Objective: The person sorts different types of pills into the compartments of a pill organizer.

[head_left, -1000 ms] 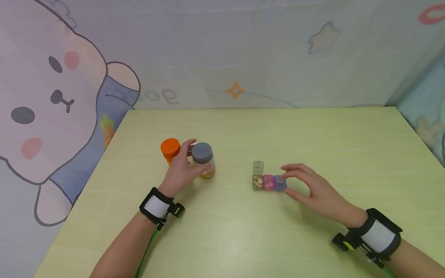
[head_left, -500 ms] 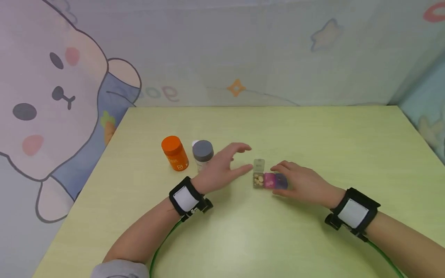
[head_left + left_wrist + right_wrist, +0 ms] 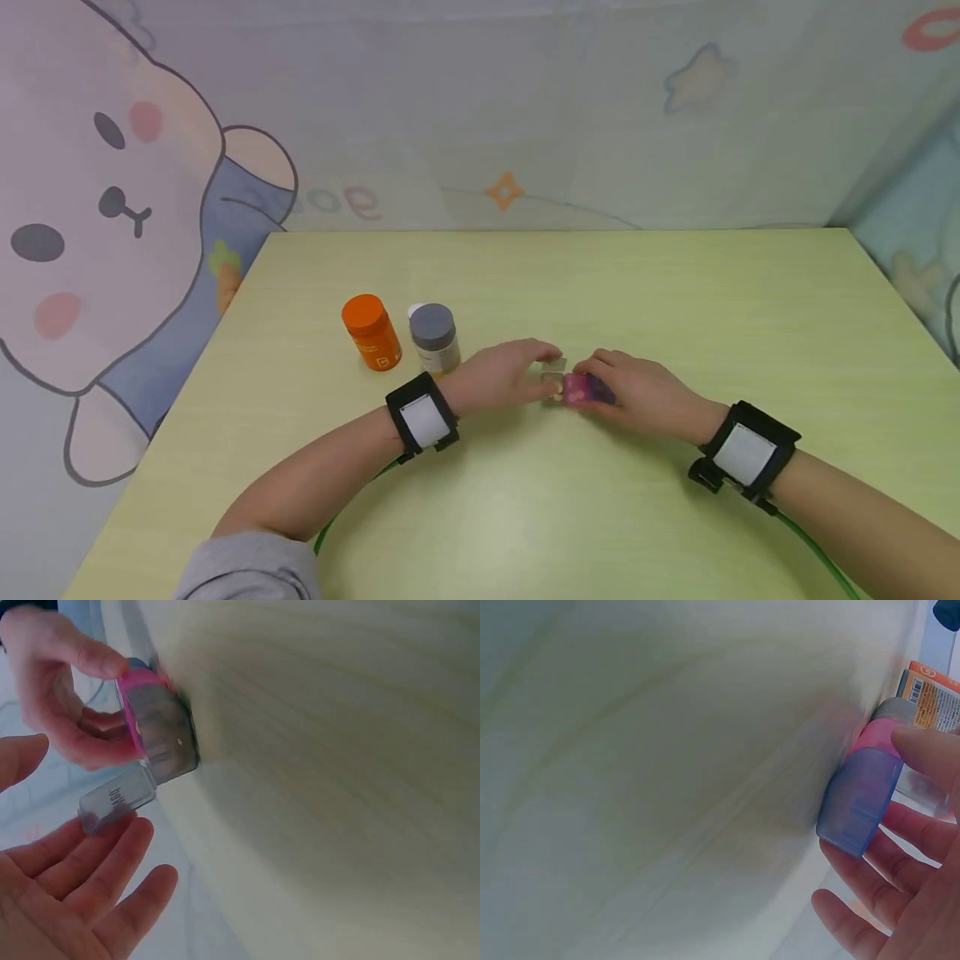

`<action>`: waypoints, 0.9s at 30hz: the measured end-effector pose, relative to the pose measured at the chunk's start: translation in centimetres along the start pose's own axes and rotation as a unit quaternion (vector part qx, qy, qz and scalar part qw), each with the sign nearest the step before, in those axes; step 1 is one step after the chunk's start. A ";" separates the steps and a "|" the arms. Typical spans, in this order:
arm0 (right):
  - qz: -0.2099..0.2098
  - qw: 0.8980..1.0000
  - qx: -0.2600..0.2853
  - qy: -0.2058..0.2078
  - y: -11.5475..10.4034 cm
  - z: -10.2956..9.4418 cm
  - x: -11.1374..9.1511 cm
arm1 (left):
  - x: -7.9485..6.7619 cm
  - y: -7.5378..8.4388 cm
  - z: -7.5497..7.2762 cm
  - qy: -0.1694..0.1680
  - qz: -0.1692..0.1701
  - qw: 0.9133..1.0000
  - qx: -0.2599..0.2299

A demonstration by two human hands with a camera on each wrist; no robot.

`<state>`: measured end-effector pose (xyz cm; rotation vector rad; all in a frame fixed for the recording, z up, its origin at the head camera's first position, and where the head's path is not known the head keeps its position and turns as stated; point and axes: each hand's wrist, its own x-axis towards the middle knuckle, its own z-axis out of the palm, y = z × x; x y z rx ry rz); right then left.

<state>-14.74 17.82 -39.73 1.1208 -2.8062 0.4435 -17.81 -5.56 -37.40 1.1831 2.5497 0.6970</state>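
Note:
A small pill box (image 3: 576,388) with a grey, a pink and a blue compartment lies on the table. Its grey end compartment (image 3: 171,739) has the clear lid (image 3: 116,799) swung up, and pale tablets show inside in the head view. My right hand (image 3: 647,393) grips the box at its pink and blue part, thumb on one side and fingers on the other; the blue compartment (image 3: 861,799) is covered. My left hand (image 3: 497,379) is around the raised lid, its nearly straight fingertips touching the lid's outer end, with the thumb held apart from it.
Left of the hands stand an orange bottle (image 3: 372,333) and a grey-capped bottle (image 3: 435,340). A white cap (image 3: 415,309) peeks out behind the grey one, mostly hidden. A printed cloth (image 3: 570,117) hangs behind the table's far edge.
My left hand has left the bottles and moved right to the pill box's raised lid. My right hand has moved left and taken hold of the box.

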 end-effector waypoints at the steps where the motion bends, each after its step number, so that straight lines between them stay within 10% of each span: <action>1: -0.001 1.000 0.001 0.001 0.0 0.0 0.0 | -0.3 0.3 0.2 -0.002 0.012 1.000 0.023; 13: 0.004 1.000 0.010 0.013 0.2 0.3 0.3 | -2.1 1.6 2.2 -0.008 0.076 0.974 0.213; 27: 0.005 1.000 0.029 0.010 0.2 0.5 0.2 | -1.4 1.7 2.6 0.045 0.052 0.982 0.178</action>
